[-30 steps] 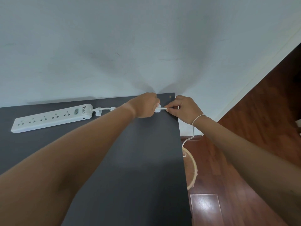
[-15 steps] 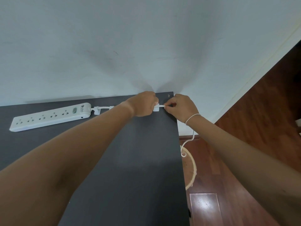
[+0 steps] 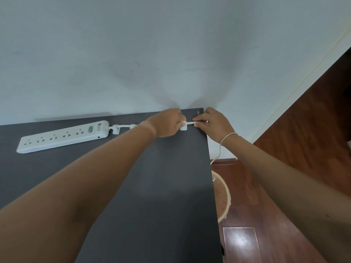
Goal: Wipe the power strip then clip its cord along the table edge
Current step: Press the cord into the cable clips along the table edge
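Strip (image 3: 64, 136): left of frame on tabletop (image 3: 161, 186), first clip (image 3: 116, 129) seated. Second clip (image 3: 183, 126), upper centre: left hand (image 3: 167, 122) curled against it, right hand (image 3: 212, 123) pinching cord (image 3: 190, 123). Second clipping seemingly unfinished; wiping state unclear.

bare table (image 3: 152, 186) before the wall (image 3: 171, 54)

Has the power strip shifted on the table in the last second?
No. The power strip lies in the same place against the table's back edge; only the camera drifted.
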Demonstrator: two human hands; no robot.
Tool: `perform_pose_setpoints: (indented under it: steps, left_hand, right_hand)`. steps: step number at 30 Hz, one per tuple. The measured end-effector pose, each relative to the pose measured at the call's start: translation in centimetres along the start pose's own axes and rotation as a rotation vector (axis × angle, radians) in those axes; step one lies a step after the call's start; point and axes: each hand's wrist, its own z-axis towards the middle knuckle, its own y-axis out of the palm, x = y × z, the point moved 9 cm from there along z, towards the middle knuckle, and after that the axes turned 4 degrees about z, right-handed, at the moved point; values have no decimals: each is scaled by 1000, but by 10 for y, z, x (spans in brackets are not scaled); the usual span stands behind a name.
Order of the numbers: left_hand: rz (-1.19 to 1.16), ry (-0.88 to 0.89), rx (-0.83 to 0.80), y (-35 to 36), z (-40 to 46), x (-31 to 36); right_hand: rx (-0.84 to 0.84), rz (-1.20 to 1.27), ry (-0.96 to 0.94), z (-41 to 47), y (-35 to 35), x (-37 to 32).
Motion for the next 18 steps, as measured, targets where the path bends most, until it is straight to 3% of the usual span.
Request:
perform_pose_setpoints:
  steps: [9, 18]
  left_hand:
    - [-9, -73, -9, 2, -9, -6]
    - [-62, -209, 99, -14, -64, -42]
  right_hand:
    - [18, 5, 8, -13, -7, 1]
    - [-4, -80, -14, -22, -19, -30]
